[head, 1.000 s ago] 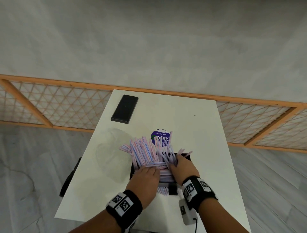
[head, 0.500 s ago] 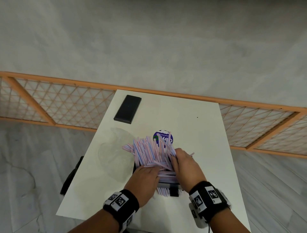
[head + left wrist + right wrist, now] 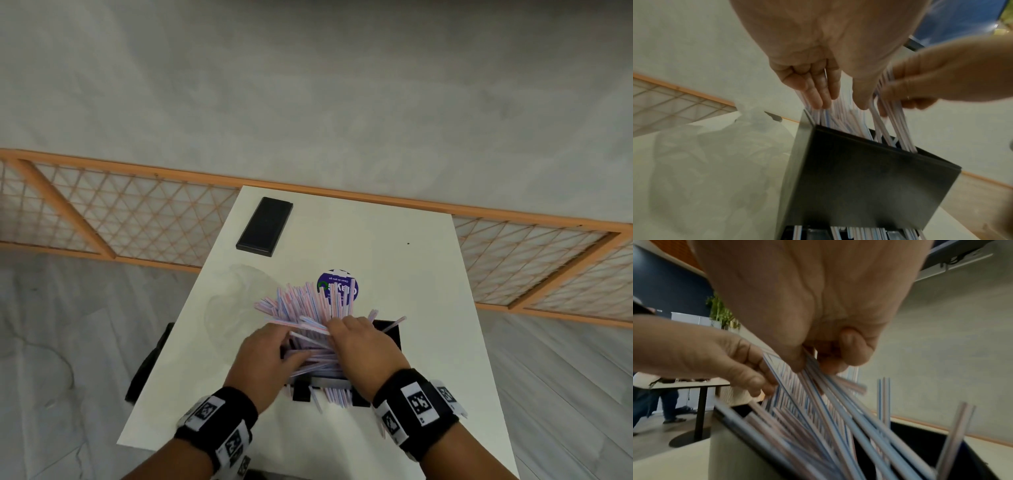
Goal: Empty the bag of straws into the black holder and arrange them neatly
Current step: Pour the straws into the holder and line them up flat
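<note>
A black holder [image 3: 390, 330] stands near the front of the white table [image 3: 428, 274]. A loose fan of pink and blue striped straws [image 3: 301, 305] sticks out of it and leans away to the left. My left hand [image 3: 291, 346] presses fairly straight fingers against the left side of the bundle. In the left wrist view the left hand [image 3: 838, 100] touches the straws [image 3: 849, 120] just above the holder's [image 3: 869, 178] rim. My right hand [image 3: 818, 363] pinches several straws [image 3: 828, 410] between thumb and curled fingers. The empty clear bag [image 3: 233, 301] lies flat to the left.
A black flat phone-like slab [image 3: 265, 226] lies at the far left of the table, and a purple round label [image 3: 337, 286] shows behind the straws. An orange-framed lattice barrier [image 3: 137, 219] runs behind. A dark chair [image 3: 147, 363] sits at the table's left edge.
My right hand has moved from the holder's right side up and left onto the top of the bundle, pulling stray straws in. The left hand has shifted slightly forward.
</note>
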`<state>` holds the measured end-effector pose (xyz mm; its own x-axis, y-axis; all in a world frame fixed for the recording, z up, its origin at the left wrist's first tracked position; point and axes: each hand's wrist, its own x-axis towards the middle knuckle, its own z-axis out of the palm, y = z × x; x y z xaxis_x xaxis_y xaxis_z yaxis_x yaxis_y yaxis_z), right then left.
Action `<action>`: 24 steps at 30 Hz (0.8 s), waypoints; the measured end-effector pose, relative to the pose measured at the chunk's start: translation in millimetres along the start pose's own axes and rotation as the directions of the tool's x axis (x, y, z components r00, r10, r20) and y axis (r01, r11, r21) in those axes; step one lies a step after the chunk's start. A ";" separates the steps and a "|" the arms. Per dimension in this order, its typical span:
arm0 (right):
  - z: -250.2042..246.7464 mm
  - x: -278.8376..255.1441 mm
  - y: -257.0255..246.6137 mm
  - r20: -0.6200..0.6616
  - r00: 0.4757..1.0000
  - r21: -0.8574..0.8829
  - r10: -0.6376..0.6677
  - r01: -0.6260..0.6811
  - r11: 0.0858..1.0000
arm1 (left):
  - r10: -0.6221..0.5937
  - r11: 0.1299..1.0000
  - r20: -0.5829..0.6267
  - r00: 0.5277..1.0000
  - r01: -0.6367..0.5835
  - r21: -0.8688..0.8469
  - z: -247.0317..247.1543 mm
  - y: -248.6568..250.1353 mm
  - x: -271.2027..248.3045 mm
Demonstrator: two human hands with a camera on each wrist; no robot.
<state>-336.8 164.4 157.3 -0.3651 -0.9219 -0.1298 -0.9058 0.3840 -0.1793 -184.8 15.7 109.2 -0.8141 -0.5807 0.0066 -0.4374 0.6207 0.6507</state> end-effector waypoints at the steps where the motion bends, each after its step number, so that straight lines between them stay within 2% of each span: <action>1: 4.5 -1.1 -2.1 0.045 0.999 -0.018 0.023 -0.022 1.000 | -0.053 0.997 -0.008 0.999 0.053 -0.062 -4.3 -1.9 -3.2; 4: 25.4 -0.6 -5.7 0.145 0.989 -0.048 0.021 -0.014 0.999 | -0.203 0.946 0.048 0.978 0.208 -0.249 -13.9 -6.7 -14.3; 7: 48.2 1.7 -2.3 0.155 0.988 0.030 0.009 -0.014 0.999 | -0.275 0.850 0.131 0.953 0.304 -0.431 -17.8 -11.4 -21.8; 10: 45.5 -2.4 -4.0 0.104 0.994 0.254 0.031 -0.057 0.965 | -0.269 0.837 0.155 0.951 0.310 -0.451 -18.4 -10.8 -26.2; 13: 35.1 -15.6 -0.7 -0.032 0.998 0.379 0.055 -0.039 0.925 | -0.239 0.879 0.130 0.962 0.271 -0.393 -17.1 -4.6 -28.9; 16: 33.0 -33.3 14.3 -0.108 0.982 0.414 0.156 -0.099 0.905 | -0.151 0.951 0.116 0.982 0.177 -0.254 -12.6 1.8 -29.4; 19: 39.3 -47.0 31.7 -0.136 0.971 0.390 0.196 -0.129 0.912 | 0.029 0.997 0.105 0.994 -0.021 -0.068 -5.4 2.4 -23.9; 22: 48.5 -48.6 35.1 -0.051 0.996 0.281 0.073 -0.056 0.958 | 0.242 0.940 0.113 0.964 -0.261 0.220 5.7 0.7 -17.0; 24: 54.7 -41.6 32.3 0.017 1.000 0.254 0.017 -0.021 0.967 | 0.319 0.885 0.106 0.942 -0.336 0.322 11.1 4.9 -15.0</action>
<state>-339.1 218.0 103.6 -0.3767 -0.9142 -0.1494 -0.8137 0.4036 -0.4182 -179.0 33.4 103.8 -0.9468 -0.2932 0.1328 -0.2369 0.9141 0.3292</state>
